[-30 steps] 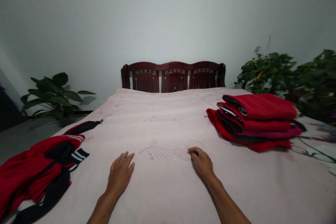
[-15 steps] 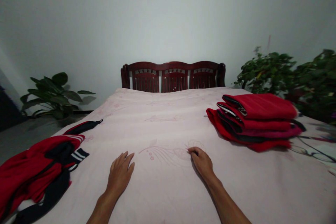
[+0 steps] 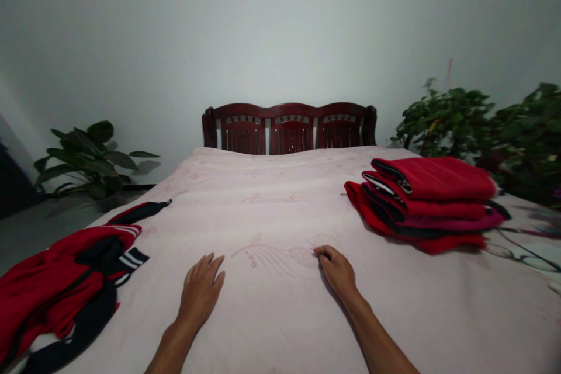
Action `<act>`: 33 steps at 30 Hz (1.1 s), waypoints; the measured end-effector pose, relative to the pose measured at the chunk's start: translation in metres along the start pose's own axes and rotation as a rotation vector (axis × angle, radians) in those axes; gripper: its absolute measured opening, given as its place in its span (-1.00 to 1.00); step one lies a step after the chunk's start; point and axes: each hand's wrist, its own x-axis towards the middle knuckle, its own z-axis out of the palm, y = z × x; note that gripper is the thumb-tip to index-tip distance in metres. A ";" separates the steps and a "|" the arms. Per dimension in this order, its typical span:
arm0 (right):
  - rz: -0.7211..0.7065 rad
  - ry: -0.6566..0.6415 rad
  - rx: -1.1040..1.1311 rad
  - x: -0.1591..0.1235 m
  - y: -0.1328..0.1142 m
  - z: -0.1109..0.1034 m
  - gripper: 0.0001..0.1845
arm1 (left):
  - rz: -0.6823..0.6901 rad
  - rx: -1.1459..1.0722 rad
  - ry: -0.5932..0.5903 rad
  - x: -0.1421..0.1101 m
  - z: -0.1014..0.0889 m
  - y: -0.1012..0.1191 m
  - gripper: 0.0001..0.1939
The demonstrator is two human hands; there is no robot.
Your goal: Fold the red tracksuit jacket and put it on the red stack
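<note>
My left hand (image 3: 202, 283) rests palm down on a pale pink bedsheet (image 3: 267, 315), its fingers stretched out and holding nothing. To the right, my right hand (image 3: 337, 269) lies on the same sheet with its fingers curled in and the thumb close to them; nothing shows in it. A crumpled red and navy jacket (image 3: 83, 251) with white-striped cuffs is spread at the left edge, beyond my left hand. Past my right hand stands a stack of folded clothes (image 3: 442, 198), mostly red with dark and magenta layers.
A pair of glasses (image 3: 532, 258) lies on the right side of the bed beside the stack. At the far end is a dark red wooden headboard (image 3: 291, 128). A leafy plant (image 3: 94, 158) is on the floor at left, and bushy plants (image 3: 456, 120) are at right.
</note>
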 end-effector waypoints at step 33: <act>-0.008 0.001 -0.002 -0.001 0.001 0.000 -0.65 | 0.024 0.003 -0.010 0.002 0.006 -0.007 -0.52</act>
